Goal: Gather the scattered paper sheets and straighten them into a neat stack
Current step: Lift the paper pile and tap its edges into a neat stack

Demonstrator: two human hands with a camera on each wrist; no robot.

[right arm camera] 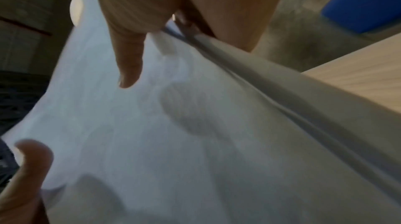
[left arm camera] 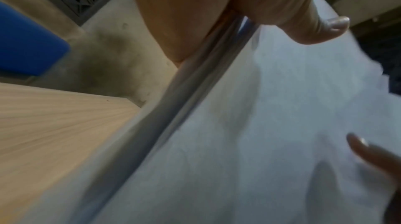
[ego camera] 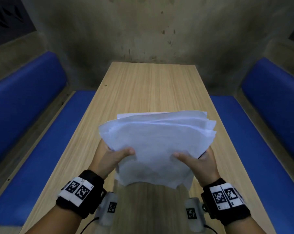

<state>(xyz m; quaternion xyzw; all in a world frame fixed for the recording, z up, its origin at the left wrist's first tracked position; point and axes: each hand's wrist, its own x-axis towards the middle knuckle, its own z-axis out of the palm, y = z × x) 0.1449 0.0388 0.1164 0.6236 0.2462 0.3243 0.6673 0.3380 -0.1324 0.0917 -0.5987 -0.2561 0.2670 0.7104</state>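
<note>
A loose bundle of white paper sheets (ego camera: 157,142) is held up above the wooden table (ego camera: 143,88), its far edges fanned and uneven. My left hand (ego camera: 115,159) grips its left side, thumb on top and fingers hidden underneath. My right hand (ego camera: 195,161) grips the right side the same way. In the left wrist view the paper sheets (left arm camera: 249,133) fill the frame with my left hand's thumb (left arm camera: 321,27) pressed on them. In the right wrist view my right hand's thumb (right arm camera: 130,66) lies on the paper sheets (right arm camera: 173,142).
Blue padded benches (ego camera: 24,125) (ego camera: 268,132) run along both sides of the table. A grey concrete wall (ego camera: 143,31) closes the far end. No other sheets show on the tabletop.
</note>
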